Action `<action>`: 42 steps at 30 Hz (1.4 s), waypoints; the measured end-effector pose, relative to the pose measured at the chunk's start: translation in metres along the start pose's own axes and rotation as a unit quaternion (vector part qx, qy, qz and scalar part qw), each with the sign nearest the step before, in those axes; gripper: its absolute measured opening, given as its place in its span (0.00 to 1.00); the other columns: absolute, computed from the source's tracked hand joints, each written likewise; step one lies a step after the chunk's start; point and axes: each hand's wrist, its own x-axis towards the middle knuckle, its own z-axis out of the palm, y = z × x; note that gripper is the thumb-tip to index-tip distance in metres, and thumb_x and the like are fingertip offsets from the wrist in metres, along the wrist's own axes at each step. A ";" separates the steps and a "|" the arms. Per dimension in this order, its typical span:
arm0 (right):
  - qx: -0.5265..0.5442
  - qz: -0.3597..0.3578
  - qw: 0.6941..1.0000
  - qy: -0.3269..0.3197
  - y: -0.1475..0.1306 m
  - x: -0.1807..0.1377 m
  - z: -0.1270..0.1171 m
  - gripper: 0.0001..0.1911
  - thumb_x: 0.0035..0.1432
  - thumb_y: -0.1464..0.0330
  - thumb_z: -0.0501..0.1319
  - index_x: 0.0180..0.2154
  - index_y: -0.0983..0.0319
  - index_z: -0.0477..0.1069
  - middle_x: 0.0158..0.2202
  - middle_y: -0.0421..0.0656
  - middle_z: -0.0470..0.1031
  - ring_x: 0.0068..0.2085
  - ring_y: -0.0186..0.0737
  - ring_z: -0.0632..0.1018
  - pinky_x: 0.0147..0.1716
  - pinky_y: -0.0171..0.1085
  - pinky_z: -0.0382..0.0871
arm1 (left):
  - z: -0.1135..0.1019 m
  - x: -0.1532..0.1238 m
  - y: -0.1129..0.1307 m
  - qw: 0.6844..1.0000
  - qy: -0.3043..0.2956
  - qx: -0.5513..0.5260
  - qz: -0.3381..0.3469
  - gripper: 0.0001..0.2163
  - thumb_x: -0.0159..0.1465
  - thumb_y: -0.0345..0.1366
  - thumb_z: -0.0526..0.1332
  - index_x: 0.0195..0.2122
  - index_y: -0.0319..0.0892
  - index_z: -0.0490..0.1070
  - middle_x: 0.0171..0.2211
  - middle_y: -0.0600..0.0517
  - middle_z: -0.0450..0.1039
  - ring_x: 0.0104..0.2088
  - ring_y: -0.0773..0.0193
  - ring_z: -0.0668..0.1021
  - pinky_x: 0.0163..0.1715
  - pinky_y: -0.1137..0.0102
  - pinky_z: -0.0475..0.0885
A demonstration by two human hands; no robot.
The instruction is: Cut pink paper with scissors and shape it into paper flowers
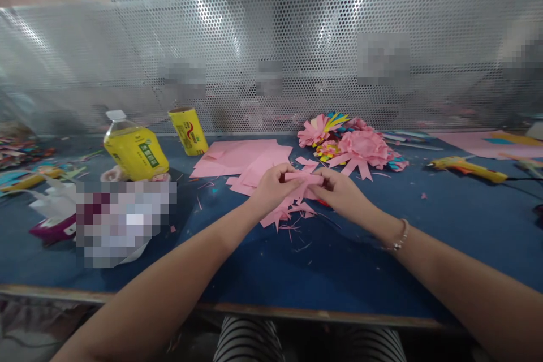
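Observation:
Between both hands, above the middle of the blue table, is a piece of pink paper [303,179] that looks rolled or folded along its upper edge. My left hand [274,185] pinches its left end, and my right hand [335,186] has closed on the right end. Pink paper scraps [278,215] and thin strips lie beneath and in front of the hands. Just behind my left hand are larger pink paper sheets [246,157]. A sliver of something red shows under my right hand, too covered to name.
Pink paper flowers [365,150] lie behind my right hand. A yellow glue gun [470,169] rests at the right. Leftward stand a yellow-labelled bottle [138,153], a yellow cardboard tube [189,131] and a purple tissue pack [55,229]. A perforated metal panel [254,28] closes the back.

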 end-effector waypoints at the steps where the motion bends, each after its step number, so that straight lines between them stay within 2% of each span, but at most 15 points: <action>1: 0.032 -0.001 0.999 0.015 0.003 0.001 0.000 0.05 0.48 0.68 0.55 0.29 0.62 0.62 0.24 0.38 0.65 0.25 0.32 0.67 0.25 0.34 0.62 | 0.001 0.000 -0.001 0.999 -0.002 -0.027 -0.018 0.04 0.51 0.34 0.59 0.24 0.39 0.64 0.22 0.55 0.64 0.23 0.72 0.67 0.25 0.73 0.64; 4: 0.142 -0.002 0.989 0.050 0.011 0.006 0.000 0.08 0.47 0.68 0.56 0.32 0.61 0.61 0.30 0.41 0.68 0.31 0.34 0.70 0.31 0.36 0.66 | 0.004 0.001 -0.003 0.992 0.005 -0.102 -0.067 0.04 0.50 0.33 0.59 0.25 0.38 0.66 0.21 0.54 0.66 0.22 0.72 0.68 0.24 0.72 0.66; 7: 0.212 0.018 0.976 0.053 0.013 0.007 0.001 0.11 0.46 0.68 0.57 0.34 0.61 0.61 0.32 0.42 0.69 0.32 0.34 0.72 0.33 0.37 0.68 | 0.004 0.002 -0.005 0.987 0.038 -0.141 -0.071 0.06 0.50 0.35 0.60 0.26 0.38 0.68 0.22 0.54 0.67 0.22 0.73 0.69 0.24 0.72 0.68; 13: 0.234 0.030 0.969 0.078 0.010 0.007 0.000 0.12 0.45 0.69 0.57 0.36 0.62 0.61 0.35 0.44 0.70 0.34 0.35 0.73 0.34 0.38 0.69 | 0.000 0.004 -0.008 0.978 0.062 -0.184 -0.076 0.08 0.47 0.32 0.63 0.28 0.38 0.68 0.24 0.53 0.70 0.24 0.72 0.71 0.26 0.73 0.68; 15: 0.228 0.016 0.969 0.094 0.012 0.007 0.000 0.14 0.46 0.70 0.57 0.38 0.61 0.61 0.37 0.44 0.69 0.36 0.35 0.72 0.36 0.38 0.69 | 0.001 0.004 -0.009 0.981 0.048 -0.171 -0.078 0.09 0.45 0.29 0.63 0.29 0.37 0.68 0.24 0.53 0.70 0.24 0.72 0.71 0.26 0.73 0.68; 18: 0.225 -0.008 0.967 0.118 0.014 0.008 0.001 0.15 0.46 0.70 0.58 0.39 0.60 0.61 0.35 0.42 0.69 0.36 0.34 0.72 0.38 0.39 0.68 | 0.005 0.002 -0.008 0.989 -0.019 -0.126 -0.075 0.10 0.43 0.26 0.63 0.28 0.37 0.68 0.25 0.53 0.71 0.23 0.72 0.71 0.27 0.72 0.68; 20: 0.227 -0.008 0.967 0.114 0.014 0.007 0.000 0.14 0.45 0.70 0.58 0.37 0.60 0.61 0.33 0.41 0.69 0.35 0.34 0.72 0.38 0.40 0.68 | 0.006 0.001 -0.004 0.991 -0.045 -0.106 -0.061 0.09 0.44 0.27 0.63 0.28 0.37 0.68 0.26 0.52 0.72 0.25 0.71 0.72 0.29 0.71 0.68; 21: 0.226 -0.004 0.968 0.109 0.013 0.007 0.000 0.14 0.44 0.70 0.59 0.36 0.60 0.62 0.32 0.41 0.69 0.34 0.34 0.72 0.38 0.40 0.68 | 0.007 0.000 -0.002 0.992 -0.037 -0.106 -0.052 0.08 0.44 0.28 0.62 0.28 0.37 0.68 0.27 0.51 0.72 0.26 0.70 0.72 0.30 0.70 0.69; 25: 0.215 0.015 0.972 0.091 0.008 0.007 -0.001 0.12 0.42 0.70 0.59 0.33 0.61 0.61 0.29 0.40 0.68 0.33 0.34 0.71 0.37 0.39 0.68 | 0.004 0.000 0.004 0.991 0.054 -0.108 -0.059 0.06 0.46 0.30 0.62 0.26 0.38 0.67 0.24 0.53 0.69 0.23 0.72 0.71 0.27 0.71 0.69; 29: 0.213 0.020 0.973 0.089 0.007 0.006 -0.001 0.15 0.43 0.71 0.58 0.37 0.61 0.60 0.29 0.40 0.68 0.32 0.33 0.71 0.35 0.38 0.67 | 0.002 0.001 0.002 0.990 0.051 -0.115 -0.065 0.05 0.46 0.31 0.62 0.24 0.38 0.66 0.20 0.55 0.67 0.20 0.73 0.69 0.25 0.72 0.69; 34: 0.250 0.010 0.964 0.092 0.007 0.006 0.000 0.19 0.43 0.70 0.60 0.40 0.60 0.60 0.29 0.39 0.68 0.33 0.33 0.71 0.36 0.37 0.67 | 0.002 0.002 0.000 0.991 0.074 -0.106 -0.044 0.05 0.47 0.32 0.62 0.23 0.37 0.66 0.18 0.56 0.65 0.20 0.74 0.68 0.24 0.73 0.67; 39: 0.301 -0.010 0.951 0.065 0.007 0.002 0.002 0.14 0.48 0.69 0.57 0.40 0.59 0.62 0.33 0.40 0.69 0.35 0.33 0.72 0.36 0.37 0.67 | 0.001 0.002 -0.001 0.989 0.088 -0.110 -0.037 0.07 0.47 0.32 0.62 0.25 0.38 0.64 0.19 0.56 0.66 0.20 0.74 0.68 0.23 0.74 0.65; 42: 0.290 -0.018 0.956 0.039 0.003 0.000 0.003 0.11 0.49 0.69 0.55 0.38 0.59 0.63 0.35 0.41 0.69 0.36 0.33 0.72 0.34 0.36 0.67 | 0.003 0.001 -0.003 0.989 0.074 -0.126 -0.035 0.08 0.47 0.32 0.62 0.24 0.39 0.61 0.18 0.56 0.65 0.20 0.74 0.68 0.22 0.75 0.64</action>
